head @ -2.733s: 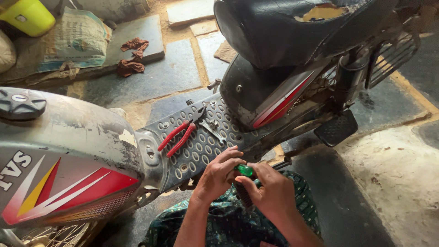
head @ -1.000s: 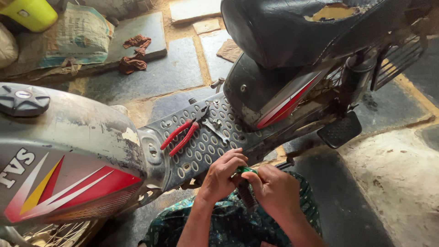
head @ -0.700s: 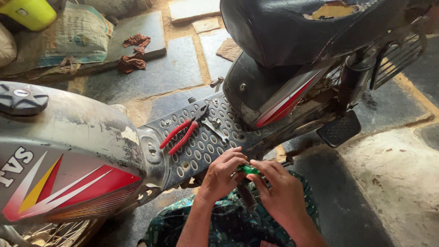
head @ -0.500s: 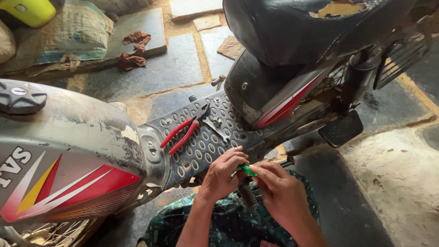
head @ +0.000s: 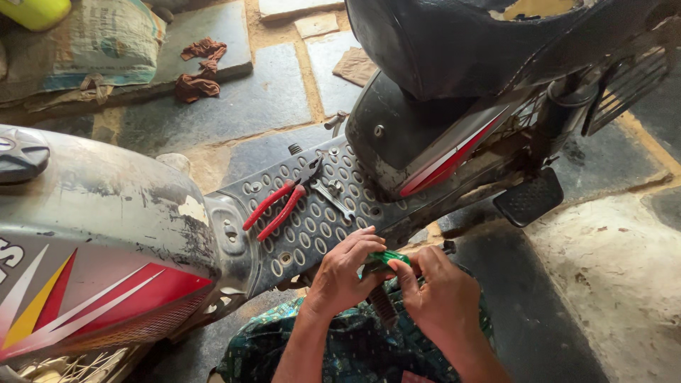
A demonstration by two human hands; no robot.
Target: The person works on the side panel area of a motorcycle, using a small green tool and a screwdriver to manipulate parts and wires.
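Down at the near edge of the moped's perforated grey footboard (head: 312, 220), 2 bare hands meet over a small green object (head: 386, 258). From the head camera, the left hand (head: 344, 273) curls its fingers over the top of the green piece, and the right hand (head: 440, 298) pinches its other end between thumb and forefinger, so both hands grip it together (what the piece is, I cannot tell). A dark ribbed handle (head: 381, 305) hangs below it, between the wrists. On the footboard, well apart from the hands, lie red-handled pliers (head: 278, 206). Beside them sits the dusty grey fuel tank (head: 106, 206), and the black seat (head: 468, 35) overhangs the far side. A rust-coloured rag (head: 198, 67) lies on the stone floor beyond.
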